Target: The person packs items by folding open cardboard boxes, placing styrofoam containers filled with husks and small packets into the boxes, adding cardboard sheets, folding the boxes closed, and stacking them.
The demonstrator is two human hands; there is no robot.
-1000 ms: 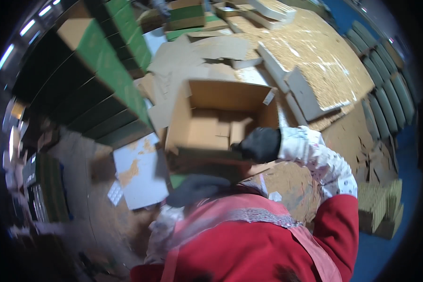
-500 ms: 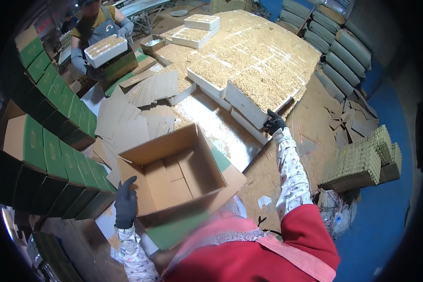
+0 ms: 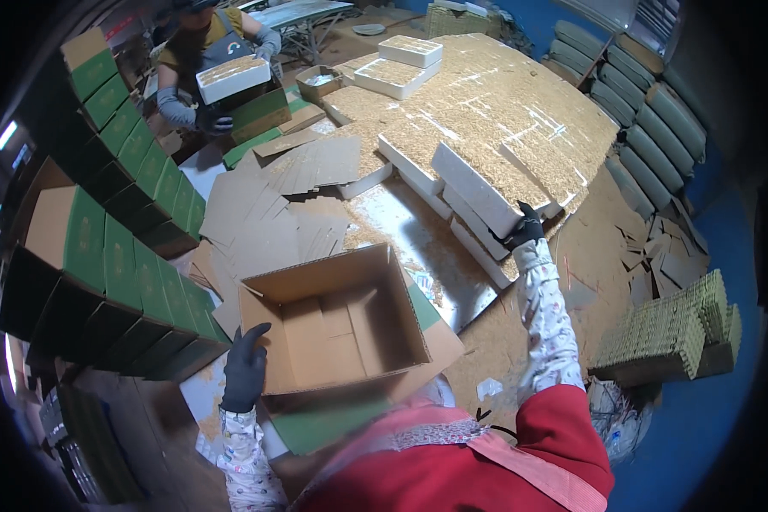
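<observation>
My right hand (image 3: 525, 225), in a dark glove, grips the near right corner of a white foam tray (image 3: 478, 192) filled with pale straw-coloured bits. That tray sits tilted on top of other white trays at the table's near edge. My left hand (image 3: 246, 367), gloved too, is at the left wall of an open cardboard box (image 3: 328, 394). Its fingers are stretched out along the box's rim, holding nothing that I can see. Brown inside, the box has nothing in it, and a green flap hangs toward me.
Green boxes (image 3: 128, 273) are stacked at left. Flat grey cardboard sheets (image 3: 256, 209) lie beyond the box. Another person (image 3: 222, 51) holds a filled white tray (image 3: 233, 79) over a green box. At right are pulp trays (image 3: 666, 333) and grey-green sacks (image 3: 674, 124).
The tray in my right hand has tilted and shifted against its neighbours. The whole view has swung, so things appear further right and lower. My left hand stays by the box.
</observation>
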